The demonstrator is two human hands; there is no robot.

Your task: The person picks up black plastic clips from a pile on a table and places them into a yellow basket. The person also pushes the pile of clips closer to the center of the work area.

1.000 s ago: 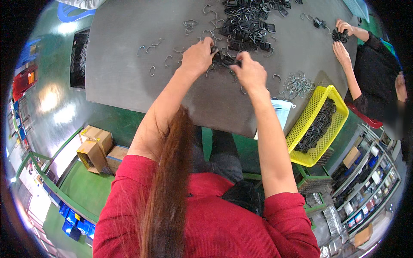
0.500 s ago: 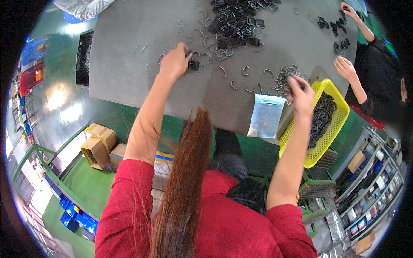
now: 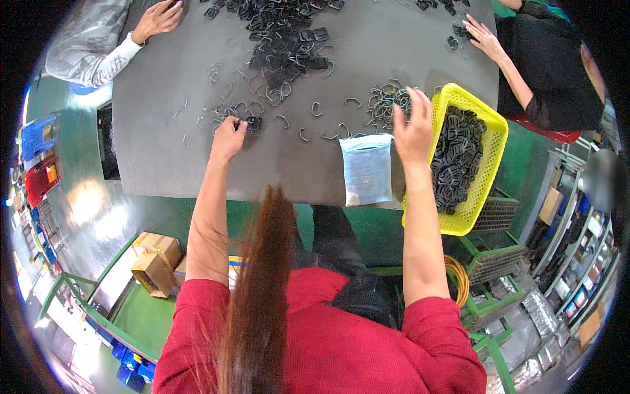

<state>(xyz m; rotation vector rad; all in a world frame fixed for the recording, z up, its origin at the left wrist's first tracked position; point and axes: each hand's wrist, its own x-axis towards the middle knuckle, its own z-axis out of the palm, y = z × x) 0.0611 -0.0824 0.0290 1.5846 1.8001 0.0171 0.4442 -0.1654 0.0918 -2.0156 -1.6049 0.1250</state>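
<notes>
My left hand [image 3: 229, 139] rests low over the grey table, its thumb and fingers pinched on a small black plastic buckle [image 3: 254, 123]. Loose bent metal rings [image 3: 223, 108] lie just beyond those fingers. My right hand [image 3: 413, 131] has its fingers apart at a heap of silvery metal rings [image 3: 387, 98], between the light-blue pouch and the yellow basket; nothing shows in its grasp. Single rings [image 3: 317, 109] are scattered between my two hands. Farther off lies a large pile of black buckles [image 3: 289, 49].
A light-blue pouch [image 3: 366, 172] lies at the table's near edge. Beside my right forearm, a yellow basket [image 3: 482, 200] holds many black buckles. Co-workers' hands reach in at far left [image 3: 157, 21] and far right [image 3: 484, 39]. Cardboard boxes [image 3: 156, 262] stand below left.
My view has shifted, so the table sits farther left. My right hand's fingers, curled before, are now spread at the ring heap. A co-worker's arm has appeared at far left.
</notes>
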